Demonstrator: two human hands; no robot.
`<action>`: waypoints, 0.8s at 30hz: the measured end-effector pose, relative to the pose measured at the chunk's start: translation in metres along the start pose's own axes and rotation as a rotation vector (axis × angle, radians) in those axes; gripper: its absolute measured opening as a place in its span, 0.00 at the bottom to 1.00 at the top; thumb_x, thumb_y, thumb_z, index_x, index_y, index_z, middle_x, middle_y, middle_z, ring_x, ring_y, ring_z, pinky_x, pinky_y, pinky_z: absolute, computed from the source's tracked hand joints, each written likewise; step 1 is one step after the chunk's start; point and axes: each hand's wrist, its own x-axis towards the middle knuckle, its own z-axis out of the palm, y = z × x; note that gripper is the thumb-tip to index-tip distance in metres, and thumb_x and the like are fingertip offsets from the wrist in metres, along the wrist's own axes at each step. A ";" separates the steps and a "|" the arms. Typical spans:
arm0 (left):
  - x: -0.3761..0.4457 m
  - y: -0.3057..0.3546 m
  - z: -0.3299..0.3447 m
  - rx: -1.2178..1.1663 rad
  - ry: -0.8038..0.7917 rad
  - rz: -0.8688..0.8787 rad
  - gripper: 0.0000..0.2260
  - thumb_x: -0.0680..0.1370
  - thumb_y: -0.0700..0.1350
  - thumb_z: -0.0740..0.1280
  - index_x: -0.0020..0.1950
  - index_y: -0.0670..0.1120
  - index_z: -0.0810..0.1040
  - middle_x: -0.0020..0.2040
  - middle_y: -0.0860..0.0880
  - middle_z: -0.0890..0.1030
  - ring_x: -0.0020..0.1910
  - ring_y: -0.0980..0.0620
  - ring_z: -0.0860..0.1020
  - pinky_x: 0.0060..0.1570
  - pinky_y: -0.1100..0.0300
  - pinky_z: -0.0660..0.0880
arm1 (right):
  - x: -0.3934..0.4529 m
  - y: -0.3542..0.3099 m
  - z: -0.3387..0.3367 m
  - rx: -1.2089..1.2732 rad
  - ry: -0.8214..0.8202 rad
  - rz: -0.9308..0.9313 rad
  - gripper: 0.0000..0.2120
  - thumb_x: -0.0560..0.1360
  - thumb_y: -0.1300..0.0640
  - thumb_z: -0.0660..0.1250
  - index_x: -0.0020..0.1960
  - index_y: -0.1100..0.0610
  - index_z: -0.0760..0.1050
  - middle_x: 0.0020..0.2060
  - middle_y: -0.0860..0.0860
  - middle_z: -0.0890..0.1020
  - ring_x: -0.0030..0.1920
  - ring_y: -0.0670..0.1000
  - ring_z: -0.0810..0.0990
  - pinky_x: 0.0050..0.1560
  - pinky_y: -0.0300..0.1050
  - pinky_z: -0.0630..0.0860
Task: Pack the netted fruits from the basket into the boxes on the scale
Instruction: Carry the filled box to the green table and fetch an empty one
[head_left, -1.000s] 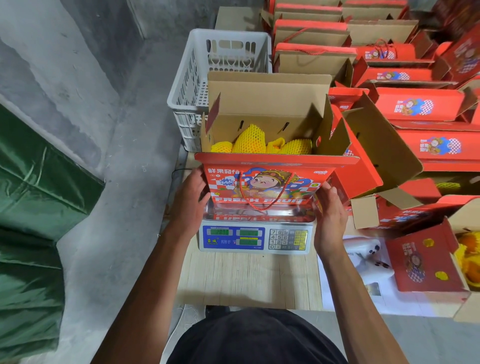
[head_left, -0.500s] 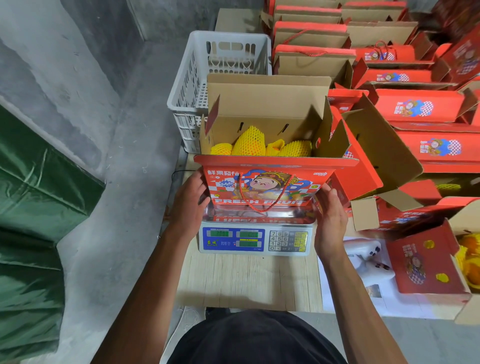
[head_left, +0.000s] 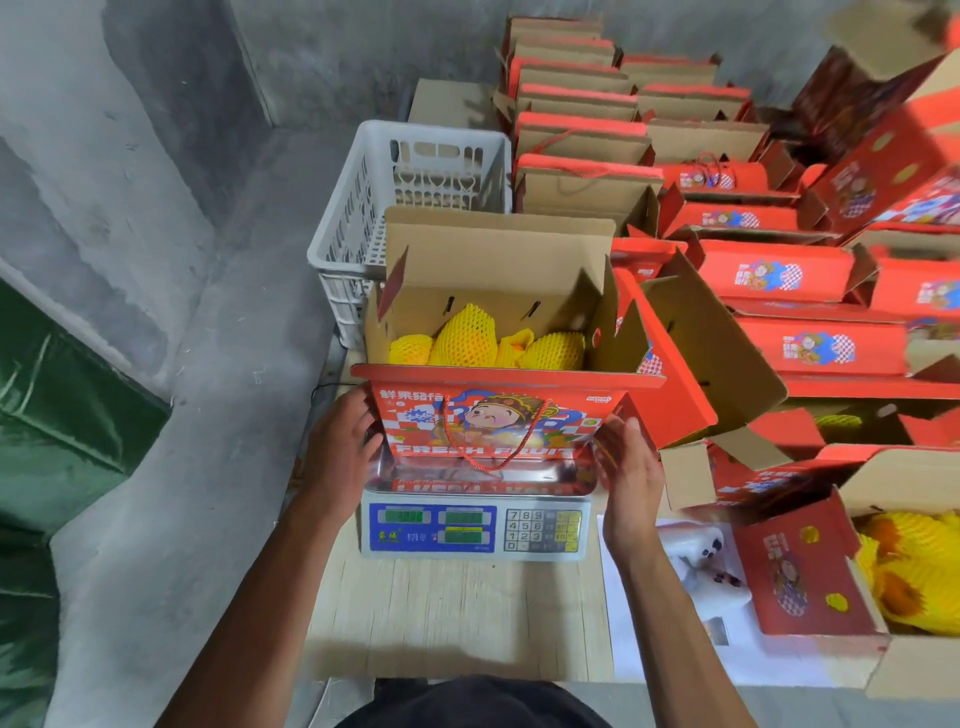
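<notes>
- Netted fruits (head_left: 488, 340) are lying inside the open red box (head_left: 498, 415), yellow foam sleeves showing above the front wall; four or so are visible, packed side by side.
- Box is sitting on the scale (head_left: 478, 527), flaps standing open, rope handle hanging down its printed front.
- Box's long axis is running 9 to 3 o'clock, across the person's body, so each hand is facing one short end.
- Left hand (head_left: 340, 449) is resting against the box's left end at 9 o'clock, fingers fairly straight and pressed to the lower corner; not curling round anything I can make out.
- Right hand (head_left: 631, 470) is at 3 o'clock, fingers spread and relaxed, palm facing the right end; touching or just apart, cannot tell.
- Both hands are about equally near; judging a two-handed squeeze and lift off the pan as the likely next move.
- White basket (head_left: 363, 228) is standing at 12 o'clock just behind the box; its contents are hidden from here.
- More red boxes (head_left: 779, 270) are stacked from 1 to 3 o'clock.
</notes>
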 end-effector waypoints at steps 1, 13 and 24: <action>0.000 0.003 0.003 0.037 0.003 0.012 0.18 0.75 0.67 0.67 0.54 0.54 0.79 0.58 0.51 0.85 0.63 0.51 0.82 0.64 0.47 0.76 | 0.002 -0.002 0.000 -0.007 0.002 0.002 0.19 0.86 0.46 0.59 0.60 0.57 0.83 0.57 0.57 0.86 0.62 0.60 0.83 0.68 0.63 0.75; 0.018 0.016 0.013 -0.028 0.147 -0.072 0.16 0.83 0.55 0.63 0.62 0.45 0.79 0.57 0.46 0.86 0.59 0.44 0.83 0.64 0.43 0.77 | 0.023 -0.019 0.011 -0.022 -0.074 -0.010 0.17 0.86 0.50 0.59 0.51 0.63 0.78 0.43 0.56 0.85 0.44 0.49 0.86 0.39 0.41 0.82; 0.039 0.025 0.029 -0.035 0.045 0.027 0.18 0.88 0.49 0.49 0.54 0.47 0.78 0.42 0.50 0.87 0.40 0.50 0.86 0.40 0.56 0.84 | 0.059 -0.028 0.021 -0.018 -0.145 -0.006 0.17 0.83 0.58 0.57 0.39 0.45 0.73 0.32 0.45 0.73 0.35 0.44 0.74 0.38 0.43 0.75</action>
